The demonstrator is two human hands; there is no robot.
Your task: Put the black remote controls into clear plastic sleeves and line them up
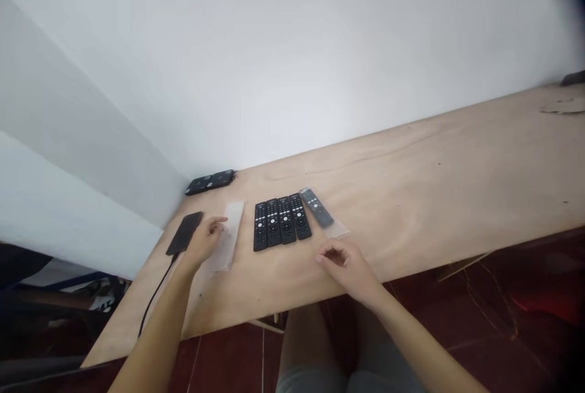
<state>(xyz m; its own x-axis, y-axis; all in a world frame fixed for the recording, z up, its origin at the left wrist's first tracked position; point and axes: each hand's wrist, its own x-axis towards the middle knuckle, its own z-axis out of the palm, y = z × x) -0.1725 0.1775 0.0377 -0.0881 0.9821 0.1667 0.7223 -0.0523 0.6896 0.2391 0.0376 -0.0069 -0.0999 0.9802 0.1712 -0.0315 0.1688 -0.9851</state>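
Right hand (342,262) over the near edge of the pale plywood table (434,186), fingers loosely curled, empty. Left hand (206,239) flat, fingers apart, on a stack of clear plastic sleeves (232,225). Behind: four black rectangular remotes (282,222) side by side, and a fifth black remote in a clear bag (316,207) just right of them.

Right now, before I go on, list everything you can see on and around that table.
table: 1, light plywood, against the white wall
remotes: 4, black, side by side in a row, mid-table
bagged remote: 1, black in a clear bag, tilted, right of the row
bags: clear, count unclear, left of the row
phone: 1, black, cable attached, left edge
dark object: black, by the wall corner, too blurred to name
scraps: pale, far right
left hand: fingers on the bags
right hand: fingers curled, empty, near front edge
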